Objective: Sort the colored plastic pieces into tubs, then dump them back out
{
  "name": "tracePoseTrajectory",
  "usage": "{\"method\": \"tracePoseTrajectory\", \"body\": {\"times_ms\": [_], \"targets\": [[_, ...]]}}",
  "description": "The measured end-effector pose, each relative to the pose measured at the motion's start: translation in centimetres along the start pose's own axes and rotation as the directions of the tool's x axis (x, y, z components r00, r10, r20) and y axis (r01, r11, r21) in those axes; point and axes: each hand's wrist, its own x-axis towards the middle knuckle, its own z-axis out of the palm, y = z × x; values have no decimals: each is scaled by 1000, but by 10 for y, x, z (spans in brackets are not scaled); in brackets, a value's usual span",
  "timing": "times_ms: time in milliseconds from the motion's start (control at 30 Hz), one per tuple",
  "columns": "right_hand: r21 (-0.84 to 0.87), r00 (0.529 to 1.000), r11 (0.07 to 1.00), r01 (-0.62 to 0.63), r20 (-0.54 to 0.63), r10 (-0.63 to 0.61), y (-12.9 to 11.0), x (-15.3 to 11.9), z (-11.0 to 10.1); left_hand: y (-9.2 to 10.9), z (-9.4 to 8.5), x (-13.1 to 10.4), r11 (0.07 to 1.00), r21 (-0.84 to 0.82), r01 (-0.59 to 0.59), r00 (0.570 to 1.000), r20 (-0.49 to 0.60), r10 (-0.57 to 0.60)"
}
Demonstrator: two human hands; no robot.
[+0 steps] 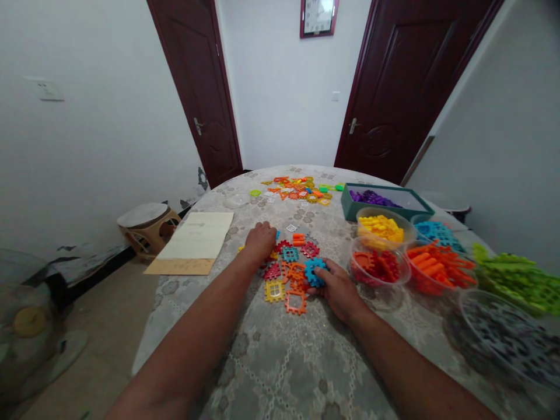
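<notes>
Marks on the clock (319,16) and paper (195,236) are too blurred to read.

Bright-blue, tooth-edged plastic piece (315,272) being held just right of orange toothed plastic pieces (296,273); teal square plastic window-frame piece (289,254) lying flat, red toothed plastic piece (310,249) resting at its right; yellow square plastic window-frame piece (275,290) lying nearer, beside orange open-square plastic frame (287,303).

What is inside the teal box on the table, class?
Purple pieces lie heaped in the teal box; whatever is beneath the heap is covered and cannot be seen.
</notes>
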Motion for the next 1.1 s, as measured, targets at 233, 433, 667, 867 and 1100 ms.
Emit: {"method": "tracePoseTrajectory", "body": {"times_ms": [233, 433, 667, 867, 1100], "targets": [[2, 1000, 1000, 13, 17, -13, 2, 2, 0, 2, -5, -4, 998, -1, -58, 998, -23, 58], [23, 1000, 1000, 5, 23, -6, 0, 2, 1, 21, -17, -31, 974, -42, -223, 975, -36, 221], [21, 999, 1000, 10, 34, -11, -2, 1, 2, 35, -8, -39, 953, -92, -288, 956, 30, 292], [28, 999, 999, 28, 35, -29, -2, 0, 3, 29, -14, -39, 942, -158, -298, 951, 37, 307], [31, 999, 999, 6, 52, -8, -2, 2, 2, 28, -19, -37, 904, -261, -339, 931, 42, 362]]}}
